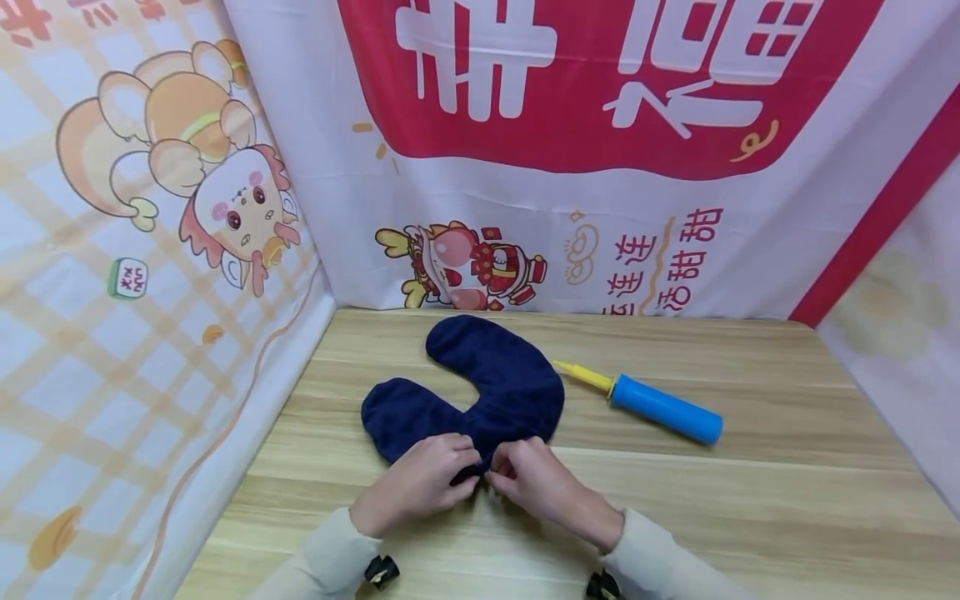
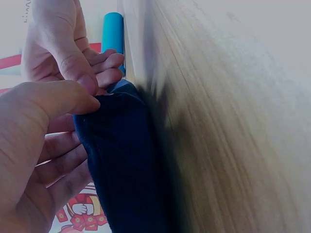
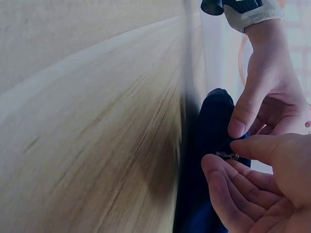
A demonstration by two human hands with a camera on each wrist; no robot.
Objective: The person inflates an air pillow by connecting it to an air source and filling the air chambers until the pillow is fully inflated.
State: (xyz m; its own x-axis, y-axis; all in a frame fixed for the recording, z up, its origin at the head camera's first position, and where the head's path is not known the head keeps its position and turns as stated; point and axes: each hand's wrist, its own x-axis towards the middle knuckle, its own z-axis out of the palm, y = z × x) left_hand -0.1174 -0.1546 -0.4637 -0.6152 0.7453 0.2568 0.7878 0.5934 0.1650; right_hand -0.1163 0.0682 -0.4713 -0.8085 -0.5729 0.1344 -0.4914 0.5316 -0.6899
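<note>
A navy blue U-shaped neck pillow (image 1: pixel 510 375) lies nearly flat on the table, its two arms pointing left in the head view. My left hand (image 1: pixel 431 471) pinches the pillow's near edge between thumb and fingers; in the left wrist view its thumb (image 2: pixel 73 99) presses on the dark fabric. Right beside it, my right hand (image 1: pixel 536 479) is at the same edge. In the right wrist view, a small silver zipper pull (image 3: pixel 227 155) sits between the right hand's thumb and forefinger. The fabric behind the fingers is partly hidden.
A blue hand pump (image 1: pixel 667 408) with a yellow nozzle (image 1: pixel 585 375) lies right of the pillow, nozzle tip close to it. The wood-grain table (image 1: pixel 750 500) is bordered by printed cloth hangings (image 1: pixel 315 167) at the back and both sides.
</note>
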